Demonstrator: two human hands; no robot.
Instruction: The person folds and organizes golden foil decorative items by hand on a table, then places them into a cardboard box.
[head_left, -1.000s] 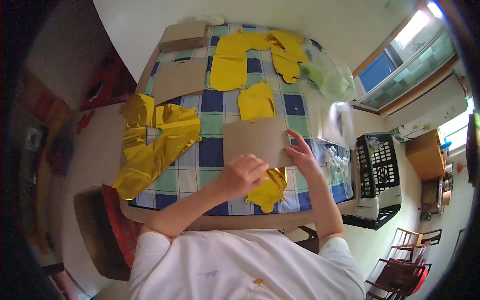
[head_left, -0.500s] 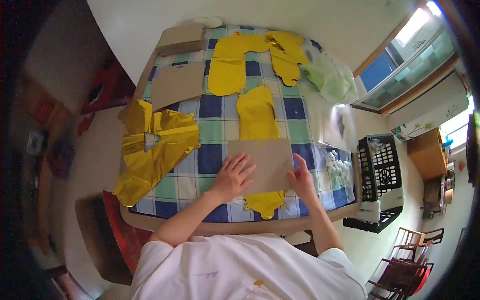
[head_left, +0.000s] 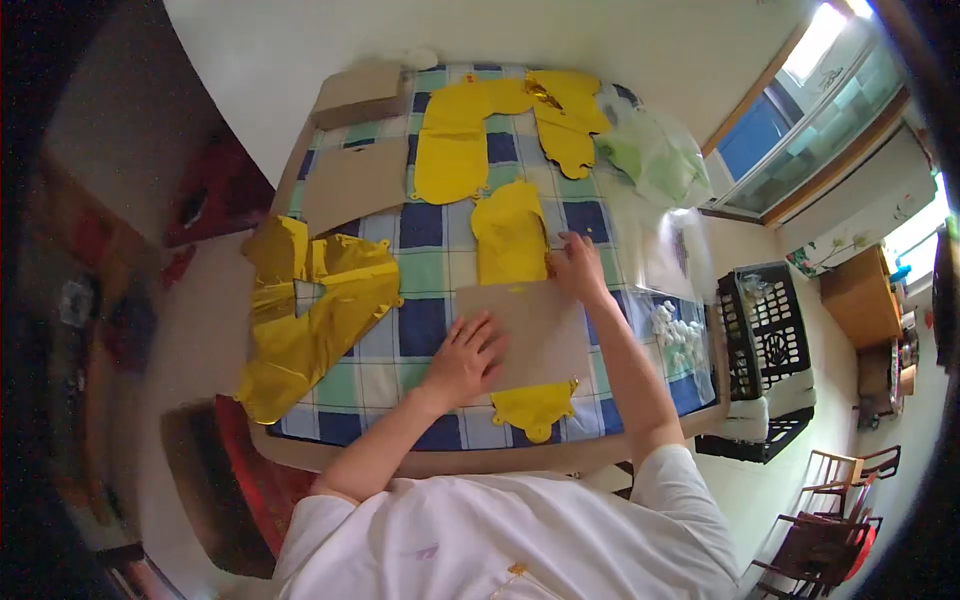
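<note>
A flat cardboard sheet [head_left: 535,335] lies across a gold foil balloon [head_left: 508,245], which sticks out beyond the sheet at its far and near ends. My left hand [head_left: 465,362] rests flat on the sheet's left part, fingers extended. At the balloon's right edge, just past the sheet's far right corner, is my right hand [head_left: 580,268]. Its fingers are partly bent, with index finger and thumb apart; the thumb is at the foil's edge. Another gold foil balloon [head_left: 335,315], with a hole in it, lies to the left. A bent gold foil balloon [head_left: 455,150] lies at the far side.
A checked cloth [head_left: 425,270] covers the table. Brown cardboard [head_left: 355,185] and a cardboard stack [head_left: 360,95] sit far left. A clear plastic bag [head_left: 655,160] and a bag of small white pieces [head_left: 678,335] are at right. Black crates [head_left: 765,340] stand beside the table.
My right hand has moved away from me, from the cardboard sheet's right edge to the foil balloon's edge beyond it. My left hand stays on the sheet. The view has shifted slightly.
</note>
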